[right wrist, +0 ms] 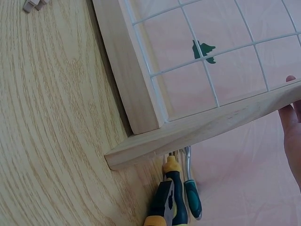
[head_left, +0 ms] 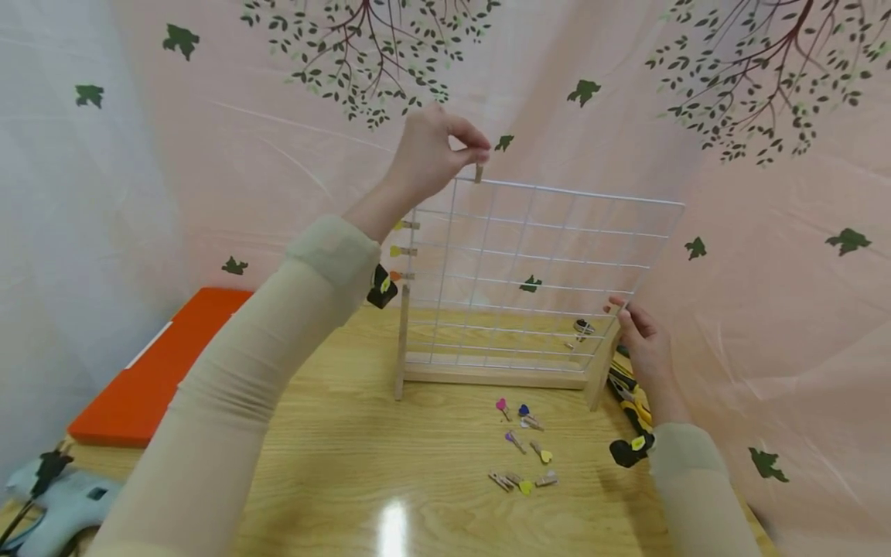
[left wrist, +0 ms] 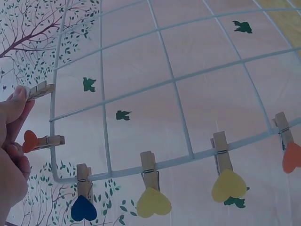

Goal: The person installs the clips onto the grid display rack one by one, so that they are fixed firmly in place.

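Observation:
A white wire grid (left wrist: 174, 79) stands upright in a wooden stand (head_left: 494, 374). At its top edge my left hand (head_left: 438, 147) pinches a small wooden clothespin (left wrist: 41, 89), whose tip meets the wire. Just beside those fingers, an orange-heart clothespin (left wrist: 30, 141) is clipped to the same edge. Down the grid's left side hang a blue-heart clothespin (left wrist: 83, 207), two yellow-heart ones (left wrist: 154, 202) and another orange one (left wrist: 292, 157). My right hand (head_left: 647, 340) grips the stand's right wooden post (right wrist: 207, 127) near its upper end.
Several loose clothespins (head_left: 525, 486), some with coloured hearts, lie on the wooden table (head_left: 348, 464) before the stand. Pliers (right wrist: 162, 202) and a teal-handled tool (right wrist: 193, 200) are beside the right post. An orange-red board (head_left: 160, 363) and a glue gun (head_left: 69, 503) are at left.

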A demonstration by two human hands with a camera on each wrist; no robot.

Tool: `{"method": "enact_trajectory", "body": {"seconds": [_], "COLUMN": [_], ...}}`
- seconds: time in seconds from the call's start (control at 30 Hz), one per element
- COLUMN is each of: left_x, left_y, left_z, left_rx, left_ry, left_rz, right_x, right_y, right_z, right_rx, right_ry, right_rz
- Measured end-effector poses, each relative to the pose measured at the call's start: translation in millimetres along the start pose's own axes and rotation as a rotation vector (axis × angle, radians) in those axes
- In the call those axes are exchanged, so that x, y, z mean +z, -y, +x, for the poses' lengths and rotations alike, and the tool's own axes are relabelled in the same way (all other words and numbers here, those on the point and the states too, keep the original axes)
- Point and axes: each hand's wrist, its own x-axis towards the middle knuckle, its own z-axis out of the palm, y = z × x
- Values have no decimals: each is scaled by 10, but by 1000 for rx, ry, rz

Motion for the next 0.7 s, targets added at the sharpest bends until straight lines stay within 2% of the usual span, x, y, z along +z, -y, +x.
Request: {"method": "enact_trajectory", "body": {"seconds": [0.07,0.27,0.5,0.63,0.7], "left_x": [14,41,109,101,94], "left_y": [-5,-9,23,30,25], "left_z": [14,44,12,-35,-103], "left_rx": [3,22,38,42,72], "left_ry": [10,-30,0,-16,-38], "left_rz": [-3,16,48,13,-29], "right_x": [2,3,14,19,22], "right_y": [1,2,-5,-9,-10], "right_z": [0,6,20,14,3], "right_rx": [1,-7,-37,-59,-58], "right_ry": [-5,-4,2,4,8], "right_rz": [-1,10,37,36,35]}}
